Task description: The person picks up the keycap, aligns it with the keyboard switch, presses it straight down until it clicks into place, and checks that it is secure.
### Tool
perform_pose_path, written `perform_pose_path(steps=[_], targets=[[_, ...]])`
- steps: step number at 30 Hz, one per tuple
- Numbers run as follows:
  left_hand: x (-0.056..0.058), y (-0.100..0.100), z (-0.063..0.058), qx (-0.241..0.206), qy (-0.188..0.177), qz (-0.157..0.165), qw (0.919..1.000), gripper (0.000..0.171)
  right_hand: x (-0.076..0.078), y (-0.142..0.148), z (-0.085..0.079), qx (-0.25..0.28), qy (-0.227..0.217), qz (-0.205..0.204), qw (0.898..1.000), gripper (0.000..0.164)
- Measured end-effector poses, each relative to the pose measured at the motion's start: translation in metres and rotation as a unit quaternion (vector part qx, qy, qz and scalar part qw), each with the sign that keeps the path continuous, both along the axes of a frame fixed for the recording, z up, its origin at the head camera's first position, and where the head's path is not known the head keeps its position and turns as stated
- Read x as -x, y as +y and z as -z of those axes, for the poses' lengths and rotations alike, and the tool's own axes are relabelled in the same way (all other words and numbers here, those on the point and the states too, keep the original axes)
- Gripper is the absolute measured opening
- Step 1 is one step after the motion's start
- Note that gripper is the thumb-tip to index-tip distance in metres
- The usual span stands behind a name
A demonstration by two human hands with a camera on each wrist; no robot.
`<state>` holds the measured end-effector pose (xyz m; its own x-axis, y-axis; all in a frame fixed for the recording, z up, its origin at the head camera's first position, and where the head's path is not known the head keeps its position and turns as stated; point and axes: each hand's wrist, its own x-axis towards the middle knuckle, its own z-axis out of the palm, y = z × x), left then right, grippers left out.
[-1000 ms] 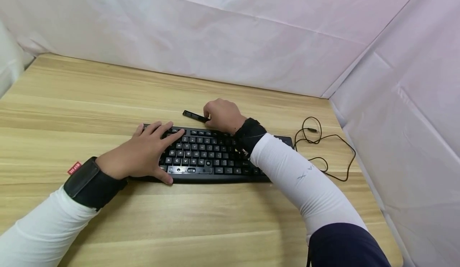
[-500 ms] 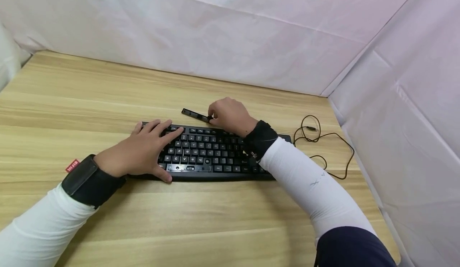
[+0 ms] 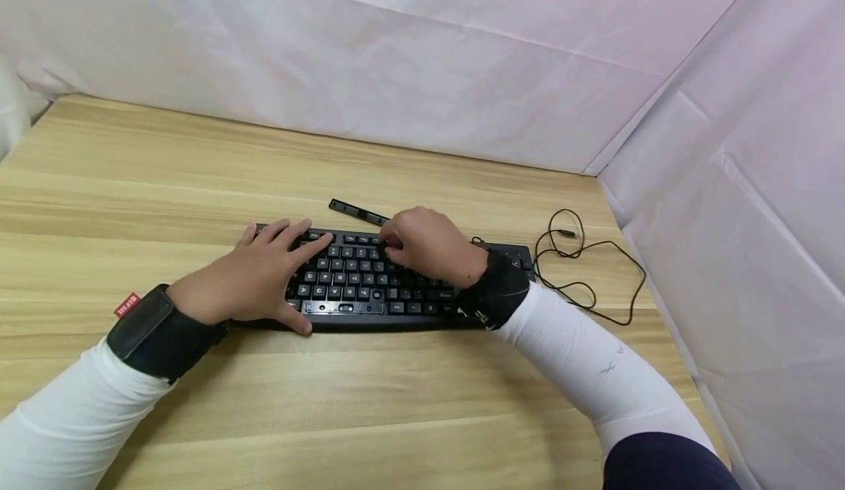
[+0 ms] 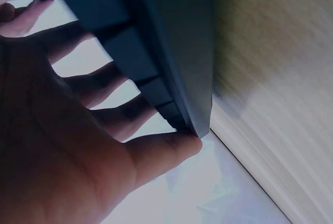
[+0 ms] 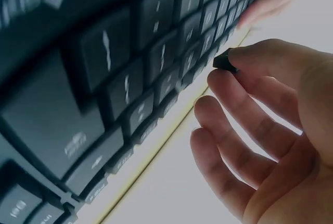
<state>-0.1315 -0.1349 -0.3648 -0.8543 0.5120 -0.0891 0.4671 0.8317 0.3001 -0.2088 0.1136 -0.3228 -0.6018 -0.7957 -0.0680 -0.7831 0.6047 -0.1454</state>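
A black keyboard [image 3: 353,279] lies on the wooden table; its space bar slot [image 3: 345,307] is bare, and one round key mount shows just above that. My left hand [image 3: 264,277] rests spread over the keyboard's left end, thumb near the front edge, fingers reaching towards the back edge. Between thumb and forefinger my right hand [image 3: 429,244] pinches a small black keycap [image 5: 223,61], held over the keyboard's upper middle, apart from the keys in the right wrist view. Behind the keyboard lies a long black strip [image 3: 356,211], hollow side up, its right end hidden by the right hand.
A thin black cable [image 3: 617,244] with a plug [image 3: 566,233] lies in loops at the keyboard's right. White cloth walls [image 3: 396,57] stand behind and to the right of the wooden table [image 3: 370,402].
My right hand has come from the strip's right end back towards me, over the keys, with the small keycap in its pinch. The left hand stays in place on the keyboard.
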Motion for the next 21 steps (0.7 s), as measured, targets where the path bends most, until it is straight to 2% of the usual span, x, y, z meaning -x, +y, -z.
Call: perform_pose_path(steps=[9,17,21], targets=[[0.001,-0.001,0.000,-0.001,-0.009,-0.004,0.9999,0.126,-0.015,0.002,0.001,0.011,-0.007,-0.019,1.000,0.017],[0.001,0.000,0.001,-0.002,-0.002,-0.003,1.0000,0.126,-0.017,0.002,0.004,0.012,-0.020,-0.012,1.000,0.011],[0.000,0.000,0.001,-0.001,-0.005,-0.003,1.0000,0.126,-0.017,0.003,0.006,0.016,-0.024,-0.024,0.999,0.012]])
